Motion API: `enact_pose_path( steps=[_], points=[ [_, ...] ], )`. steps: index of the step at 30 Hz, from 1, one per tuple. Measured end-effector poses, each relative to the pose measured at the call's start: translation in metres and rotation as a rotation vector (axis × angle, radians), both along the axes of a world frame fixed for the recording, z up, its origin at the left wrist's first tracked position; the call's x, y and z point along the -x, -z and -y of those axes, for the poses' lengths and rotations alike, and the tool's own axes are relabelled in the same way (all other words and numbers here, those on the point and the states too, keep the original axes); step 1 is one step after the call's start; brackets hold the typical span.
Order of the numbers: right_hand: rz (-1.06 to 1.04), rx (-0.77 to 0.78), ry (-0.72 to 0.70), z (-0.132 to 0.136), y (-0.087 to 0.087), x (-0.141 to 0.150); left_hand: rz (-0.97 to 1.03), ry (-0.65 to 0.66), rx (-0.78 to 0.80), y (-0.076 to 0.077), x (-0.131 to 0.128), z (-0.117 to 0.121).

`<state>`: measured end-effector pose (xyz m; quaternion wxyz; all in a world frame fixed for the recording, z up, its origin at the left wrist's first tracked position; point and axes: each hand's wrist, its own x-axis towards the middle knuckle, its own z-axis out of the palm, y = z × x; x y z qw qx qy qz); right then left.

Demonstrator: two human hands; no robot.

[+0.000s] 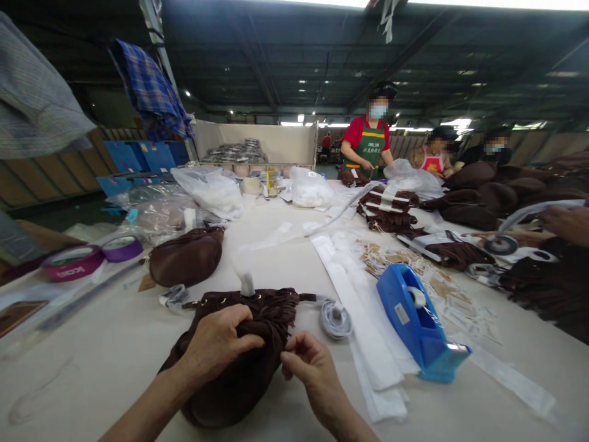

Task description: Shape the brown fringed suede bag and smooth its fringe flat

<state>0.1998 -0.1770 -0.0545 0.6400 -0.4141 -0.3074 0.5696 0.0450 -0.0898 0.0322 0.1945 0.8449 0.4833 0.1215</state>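
A dark brown fringed suede bag lies on the white table right in front of me. My left hand rests on top of it with the fingers curled over the fabric, gripping it. My right hand is at the bag's right edge, fingertips pinched on the fringe. A strap wrapped in white foam trails from the bag's right side. A second brown bag sits further back on the left.
A blue tape dispenser stands to my right beside white foam strips and scattered paper tags. Purple tape rolls lie far left. Stacked brown bags and plastic sacks crowd the back. Other people work opposite; another person's hand reaches in at right.
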Motion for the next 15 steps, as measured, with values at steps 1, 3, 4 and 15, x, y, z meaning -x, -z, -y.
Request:
enact_pose_path(
  steps=[1, 3, 4, 15],
  points=[
    [0.002, 0.002, -0.016, 0.002, 0.000, 0.001, -0.004, -0.001, -0.006, 0.001, -0.001, 0.001],
    [-0.039, 0.016, -0.016, 0.004, 0.001, 0.005, -0.019, 0.008, -0.026, 0.004, -0.002, 0.002],
    [-0.072, 0.022, 0.003, 0.004, 0.001, 0.008, -0.027, 0.018, -0.041, 0.006, -0.003, 0.003],
    [-0.324, 0.085, 0.073, -0.016, -0.005, 0.021, -0.015, 0.076, 0.027, -0.002, 0.006, -0.003]
  ],
)
